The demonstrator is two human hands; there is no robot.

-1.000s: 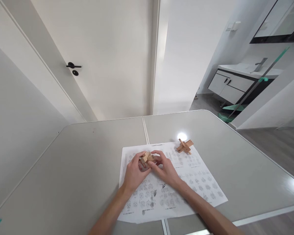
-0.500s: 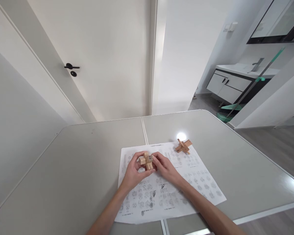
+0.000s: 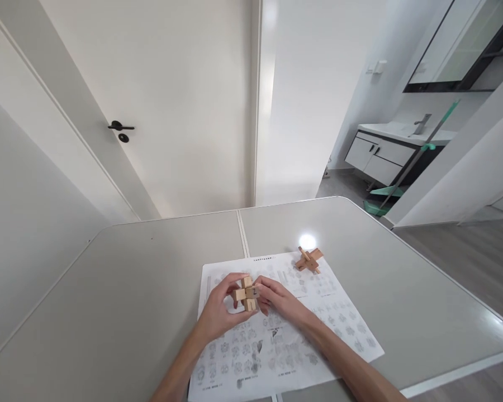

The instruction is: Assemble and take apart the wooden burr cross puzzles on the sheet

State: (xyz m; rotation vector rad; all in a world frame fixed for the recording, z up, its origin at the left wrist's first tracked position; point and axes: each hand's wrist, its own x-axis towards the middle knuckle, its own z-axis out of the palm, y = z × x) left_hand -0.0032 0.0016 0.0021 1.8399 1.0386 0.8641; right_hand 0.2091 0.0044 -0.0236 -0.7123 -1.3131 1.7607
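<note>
Light wooden blocks joined in a cross-like puzzle (image 3: 246,294) are held above a printed sheet (image 3: 276,357); dark marks, one like a 2, show on them. My left hand (image 3: 219,310) grips the puzzle from the left, thumb below and fingers above. From the right, my right hand (image 3: 279,298) pinches the piece marked 2, its fingertips partly hidden behind it. A second, browner wooden puzzle (image 3: 309,261) rests at the sheet's upper right corner, touched by neither hand.
The grey table (image 3: 142,301) has a seam down its middle and a bright light reflection near the brown puzzle. Beyond it are a door (image 3: 184,111), a sink cabinet (image 3: 377,153) and a green dustpan (image 3: 375,208).
The view has shifted, so the table and sheet sit a little lower. The held puzzle is turned slightly, and my right hand's fingers have moved on the marked piece.
</note>
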